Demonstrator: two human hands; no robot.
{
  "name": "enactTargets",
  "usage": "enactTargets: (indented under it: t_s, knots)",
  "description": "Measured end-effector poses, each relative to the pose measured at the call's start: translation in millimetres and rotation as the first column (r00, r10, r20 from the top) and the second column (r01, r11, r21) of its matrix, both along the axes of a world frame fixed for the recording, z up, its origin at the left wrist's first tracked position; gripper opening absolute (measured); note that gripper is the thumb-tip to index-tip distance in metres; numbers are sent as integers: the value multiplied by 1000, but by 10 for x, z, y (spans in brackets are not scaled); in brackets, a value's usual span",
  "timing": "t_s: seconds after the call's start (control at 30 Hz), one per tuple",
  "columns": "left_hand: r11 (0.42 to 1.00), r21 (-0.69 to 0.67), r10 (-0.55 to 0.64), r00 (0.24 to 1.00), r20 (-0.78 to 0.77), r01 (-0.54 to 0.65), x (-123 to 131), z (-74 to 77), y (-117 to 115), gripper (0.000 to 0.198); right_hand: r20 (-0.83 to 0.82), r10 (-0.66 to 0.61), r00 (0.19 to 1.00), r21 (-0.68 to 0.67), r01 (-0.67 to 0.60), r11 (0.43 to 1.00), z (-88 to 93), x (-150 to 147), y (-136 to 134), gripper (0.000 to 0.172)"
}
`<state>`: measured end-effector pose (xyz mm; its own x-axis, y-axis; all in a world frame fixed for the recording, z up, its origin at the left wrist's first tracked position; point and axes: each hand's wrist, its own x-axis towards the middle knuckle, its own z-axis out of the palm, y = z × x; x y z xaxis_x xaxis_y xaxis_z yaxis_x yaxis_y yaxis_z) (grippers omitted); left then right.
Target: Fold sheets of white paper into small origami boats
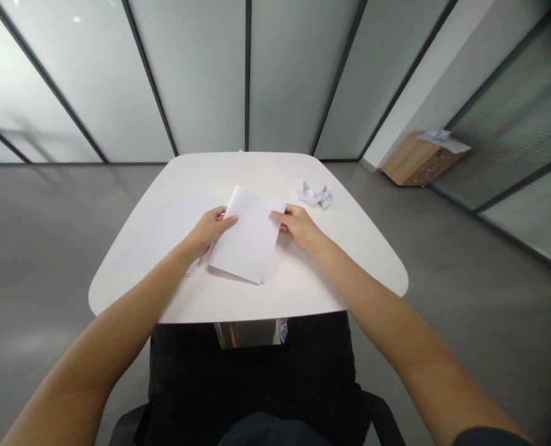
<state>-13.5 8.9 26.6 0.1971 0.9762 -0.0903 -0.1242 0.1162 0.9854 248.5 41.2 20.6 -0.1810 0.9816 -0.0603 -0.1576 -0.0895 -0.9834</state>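
Between my two hands is a folded sheet of white paper (247, 238), tilted a little and held just above the table. My left hand (211, 228) pinches its left edge, thumb on top and fingers underneath. On the upper right edge, my right hand (298, 224) grips the paper the same way, its thumb lying on the face. The lower edge shows two layers slightly apart. Flat on the table to the left lie more white sheets (163, 226), partly covered by my left hand and forearm.
The white table (303, 291) has rounded corners. Folded white paper pieces (316, 195) stand near its far right side. A wooden cabinet (424, 160) with papers on top is by the wall at the right. Frosted glass panels (210, 80) rise behind the table.
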Motion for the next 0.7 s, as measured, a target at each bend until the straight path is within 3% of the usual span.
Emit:
enactTargets:
  t_s: [0.17, 0.37, 0.53, 0.7]
  knots:
    - [1000, -7, -12, 999, -49, 12, 21, 19, -26, 61, 38, -135, 990, 95, 131, 987, -19, -46, 28, 37]
    - [979, -71, -195, 978, -78, 190, -61, 69, -59, 63, 106, -95, 990, 161, 77, 984, -19, 10, 7, 37]
    - [996, -59, -64, 997, -53, 61, -29, 63, -55, 52, 149, -45, 988, 194, 16, 981, -25, -15, -25, 42]
    - [1000, -4, -23, 998, -52, 23, 3, 16, -35, 53, 89, -77, 993, 144, 64, 988, 12, -47, -42, 39]
